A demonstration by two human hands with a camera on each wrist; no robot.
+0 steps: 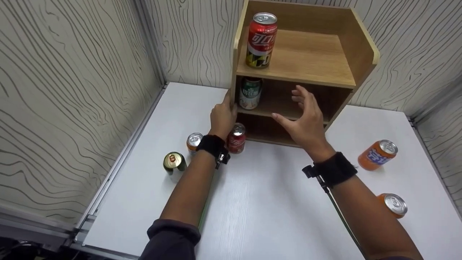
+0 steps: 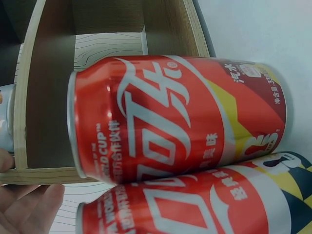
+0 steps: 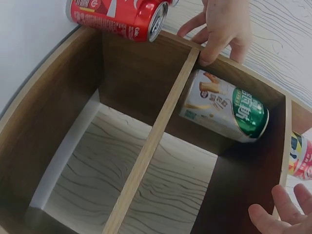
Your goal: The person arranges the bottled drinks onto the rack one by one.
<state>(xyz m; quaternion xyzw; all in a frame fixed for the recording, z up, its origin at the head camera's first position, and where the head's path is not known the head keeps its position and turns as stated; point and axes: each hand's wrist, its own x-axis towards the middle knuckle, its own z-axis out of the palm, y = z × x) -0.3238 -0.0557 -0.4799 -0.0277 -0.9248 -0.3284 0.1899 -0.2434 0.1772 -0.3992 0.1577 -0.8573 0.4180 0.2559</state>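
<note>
My left hand (image 1: 222,116) grips the left side panel of a small wooden shelf (image 1: 306,50), its thumb at the front edge in the right wrist view. A green and white can (image 1: 250,93) stands at the left of the middle compartment, beside that panel. My right hand (image 1: 306,121), holding nothing, is in front of this compartment with thumb and fingers spread apart. On the top board at the left stands a red cola can (image 1: 261,40). Another red cola can (image 1: 236,139) is below my left hand, at the shelf's front; a second red can (image 2: 195,204) lies alongside it in the left wrist view.
A green can (image 1: 174,161) and an orange-sided can (image 1: 195,139) stand left of my left forearm. Two orange cans (image 1: 377,155) are at the right on the white table (image 1: 252,209), one partly behind my right forearm. Patterned panels (image 1: 72,90) enclose the table.
</note>
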